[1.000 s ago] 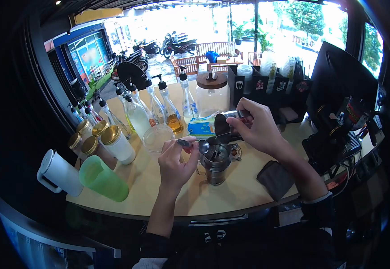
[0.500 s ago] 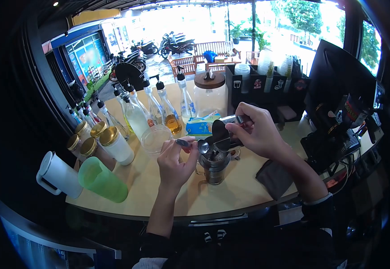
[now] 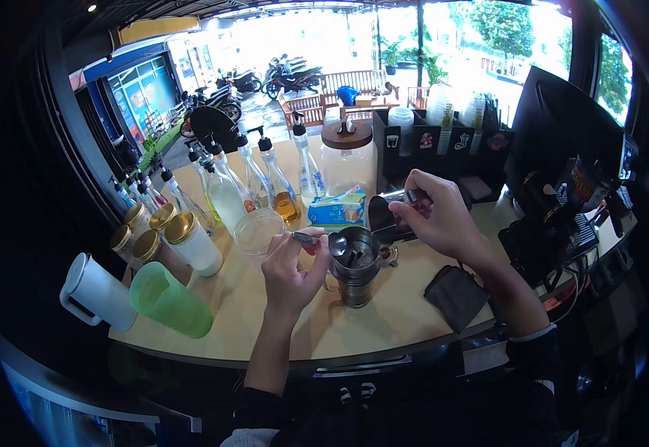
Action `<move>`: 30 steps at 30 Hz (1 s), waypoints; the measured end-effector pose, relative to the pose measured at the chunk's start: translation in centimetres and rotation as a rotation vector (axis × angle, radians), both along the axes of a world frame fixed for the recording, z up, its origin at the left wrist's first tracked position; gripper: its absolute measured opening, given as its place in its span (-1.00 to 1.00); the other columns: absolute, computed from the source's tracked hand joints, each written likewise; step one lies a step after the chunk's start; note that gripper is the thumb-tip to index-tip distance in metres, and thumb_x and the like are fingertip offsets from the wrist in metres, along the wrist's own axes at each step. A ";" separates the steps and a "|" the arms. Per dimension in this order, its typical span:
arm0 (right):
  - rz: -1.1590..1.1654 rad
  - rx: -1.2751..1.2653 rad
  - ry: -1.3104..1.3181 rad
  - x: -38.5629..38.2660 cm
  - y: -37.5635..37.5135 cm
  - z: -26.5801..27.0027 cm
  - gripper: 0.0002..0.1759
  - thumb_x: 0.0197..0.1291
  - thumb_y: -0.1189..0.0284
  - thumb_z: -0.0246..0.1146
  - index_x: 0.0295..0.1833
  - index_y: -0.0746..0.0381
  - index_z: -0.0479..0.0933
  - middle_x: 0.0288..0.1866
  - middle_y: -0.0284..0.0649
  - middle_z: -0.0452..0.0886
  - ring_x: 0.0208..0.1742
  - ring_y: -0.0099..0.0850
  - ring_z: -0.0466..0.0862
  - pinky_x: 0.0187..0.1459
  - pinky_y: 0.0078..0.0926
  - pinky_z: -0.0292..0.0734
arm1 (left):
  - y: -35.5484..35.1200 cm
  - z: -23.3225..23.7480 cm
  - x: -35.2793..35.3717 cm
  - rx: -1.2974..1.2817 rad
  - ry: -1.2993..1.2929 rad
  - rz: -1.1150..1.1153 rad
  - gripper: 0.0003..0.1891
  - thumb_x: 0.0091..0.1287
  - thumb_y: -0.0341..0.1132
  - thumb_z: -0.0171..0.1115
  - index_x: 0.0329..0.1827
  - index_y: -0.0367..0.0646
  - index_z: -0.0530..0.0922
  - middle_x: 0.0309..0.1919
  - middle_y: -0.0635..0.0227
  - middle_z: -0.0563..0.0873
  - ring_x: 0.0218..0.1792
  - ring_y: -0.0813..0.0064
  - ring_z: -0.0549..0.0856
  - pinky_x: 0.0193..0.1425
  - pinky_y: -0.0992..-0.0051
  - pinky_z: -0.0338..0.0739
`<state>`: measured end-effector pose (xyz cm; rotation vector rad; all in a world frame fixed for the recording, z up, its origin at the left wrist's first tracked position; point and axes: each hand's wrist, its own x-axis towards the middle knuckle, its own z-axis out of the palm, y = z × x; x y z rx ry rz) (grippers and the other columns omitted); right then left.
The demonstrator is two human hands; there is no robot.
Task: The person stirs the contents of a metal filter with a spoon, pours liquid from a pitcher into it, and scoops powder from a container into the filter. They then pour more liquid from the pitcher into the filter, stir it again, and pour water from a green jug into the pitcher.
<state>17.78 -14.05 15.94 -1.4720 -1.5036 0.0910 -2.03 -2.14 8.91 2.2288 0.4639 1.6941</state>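
Note:
My left hand [image 3: 292, 264] pinches the handle of a spoon [image 3: 337, 243], whose bowl is at the left rim of a metal cup [image 3: 356, 281]. Dark contents show inside the cup. Up and to the right of it, my right hand [image 3: 438, 216] grips a small dark metal pitcher [image 3: 381, 216], held apart from the cup. A clear round lid [image 3: 260, 231] lies left of the cup. Behind stands a blue and green packet [image 3: 337, 208]. A metal piece [image 3: 389, 255] is partly hidden behind the cup.
Pump bottles [image 3: 272, 179] and a wooden-lidded jar [image 3: 348, 160] stand behind. Gold-lidded jars [image 3: 199, 249], a green pitcher [image 3: 172, 302] and a white jug [image 3: 101, 292] are at left. A dark cloth [image 3: 456, 296], cup holder [image 3: 444, 145] and monitor [image 3: 563, 134] are at right.
The small pitcher in my right hand has moved right, away from above the cup, and its tilt has changed. My left hand and the spoon have stayed nearly still.

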 end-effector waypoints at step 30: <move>-0.219 0.170 0.494 11.0 0.5 -12.1 -0.71 0.26 0.42 0.33 -0.43 0.18 0.36 -0.50 -0.55 0.33 -0.45 -0.80 0.30 -0.46 -0.73 0.18 | 0.3 -0.3 0.1 0.126 0.057 -0.037 -0.89 0.22 -0.45 0.36 -0.20 -0.16 0.67 -0.45 0.36 0.68 -0.43 0.43 0.64 -0.28 0.42 0.50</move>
